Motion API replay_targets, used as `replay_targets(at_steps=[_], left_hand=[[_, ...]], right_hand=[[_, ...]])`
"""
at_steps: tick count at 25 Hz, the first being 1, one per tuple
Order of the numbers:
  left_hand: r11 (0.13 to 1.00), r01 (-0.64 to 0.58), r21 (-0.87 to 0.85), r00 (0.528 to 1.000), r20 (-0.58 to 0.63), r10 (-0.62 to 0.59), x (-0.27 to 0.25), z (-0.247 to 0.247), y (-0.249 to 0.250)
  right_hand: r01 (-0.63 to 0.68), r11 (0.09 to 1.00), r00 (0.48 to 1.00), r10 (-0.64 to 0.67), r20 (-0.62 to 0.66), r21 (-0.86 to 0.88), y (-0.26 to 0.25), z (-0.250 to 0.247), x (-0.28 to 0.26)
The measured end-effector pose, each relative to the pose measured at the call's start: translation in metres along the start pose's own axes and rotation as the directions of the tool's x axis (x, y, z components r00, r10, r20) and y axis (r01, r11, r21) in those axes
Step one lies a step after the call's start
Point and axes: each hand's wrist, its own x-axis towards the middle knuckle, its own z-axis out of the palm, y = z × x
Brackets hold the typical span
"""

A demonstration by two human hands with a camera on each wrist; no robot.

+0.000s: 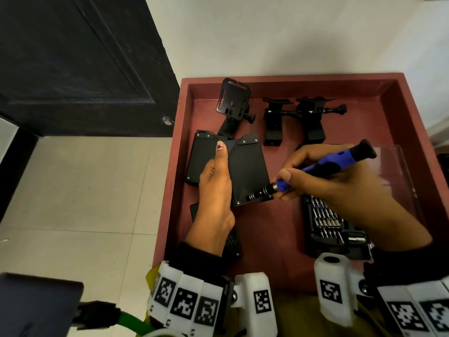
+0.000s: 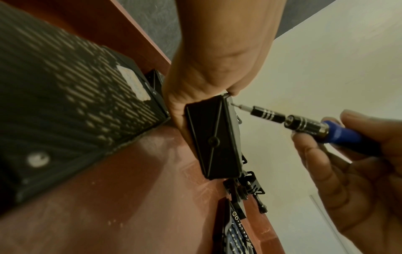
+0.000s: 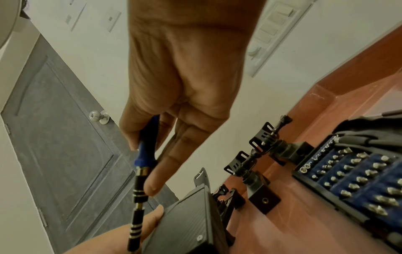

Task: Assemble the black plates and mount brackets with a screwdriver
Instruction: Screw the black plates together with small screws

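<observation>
My left hand grips a black plate above the red tray, thumb laid flat along its face. In the left wrist view the same plate is seen edge-on in my palm. My right hand holds a blue and black screwdriver, and its bit sits on a screw at the plate's near left corner. A second black plate lies on the tray under my left hand. The right wrist view shows the screwdriver shaft running down beside the plate.
Three black mount brackets stand at the tray's far side. An open case of screwdriver bits lies under my right forearm. A perforated black part lies beneath my left wrist. A dark door stands to the left.
</observation>
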Motion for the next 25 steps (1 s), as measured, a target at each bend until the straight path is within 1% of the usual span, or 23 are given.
replay_targets(at_steps=[4, 8, 11, 14, 15, 18, 19, 20, 21, 22, 24, 25], left_hand=[[1.000, 0.018, -0.003, 1.000, -0.003, -0.018, 0.000, -0.001, 0.001], [1.000, 0.027, 0.001, 1.000, -0.003, -0.027, -0.002, -0.001, 0.003], [1.000, 0.011, 0.009, 1.000, -0.018, -0.010, -0.009, 0.001, 0.006], [0.999, 0.042, 0.003, 0.998, -0.049, -0.042, -0.010, 0.002, 0.008], [0.999, 0.054, 0.001, 0.997, -0.060, -0.054, -0.010, 0.002, 0.009], [0.998, 0.069, -0.003, 0.996, -0.063, -0.069, -0.008, 0.001, 0.009], [0.998, 0.061, 0.003, 0.996, -0.059, -0.060, -0.007, 0.000, 0.008], [0.999, 0.044, 0.007, 0.997, -0.058, -0.043, -0.007, 0.000, 0.007], [1.000, 0.031, 0.006, 0.998, -0.055, -0.030, -0.008, 0.001, 0.007], [1.000, 0.029, 0.004, 0.998, -0.052, -0.029, -0.008, 0.001, 0.006], [0.999, 0.041, 0.005, 0.997, -0.059, -0.041, -0.006, 0.001, 0.006], [0.999, 0.048, 0.005, 0.997, -0.064, -0.047, -0.005, 0.001, 0.005]], right_hand=[[-0.009, 0.996, 0.999, 0.013, 0.045, -0.086, -0.005, 0.000, -0.001], [0.107, 0.974, 0.992, -0.090, 0.093, -0.201, -0.014, 0.009, -0.003], [0.126, 0.984, 0.991, -0.121, 0.050, -0.129, -0.018, 0.020, -0.003], [0.166, 0.985, 0.986, -0.164, 0.031, -0.054, -0.019, 0.024, -0.003], [0.152, 0.988, 0.988, -0.150, 0.045, -0.038, -0.019, 0.022, -0.004], [0.091, 0.996, 0.982, -0.086, 0.170, -0.020, -0.020, 0.012, -0.006], [0.076, 0.997, 0.979, -0.074, 0.191, -0.007, -0.021, 0.010, -0.007], [0.072, 0.997, 0.980, -0.071, 0.187, -0.001, -0.022, 0.010, -0.007], [0.087, 0.996, 0.984, -0.082, 0.156, -0.023, -0.022, 0.010, -0.006], [0.113, 0.990, 0.988, -0.104, 0.110, -0.080, -0.024, 0.011, -0.006], [0.162, 0.949, 0.986, -0.164, 0.018, -0.270, -0.026, 0.014, -0.007], [0.163, 0.921, 0.982, -0.185, -0.028, -0.353, -0.027, 0.016, -0.007]])
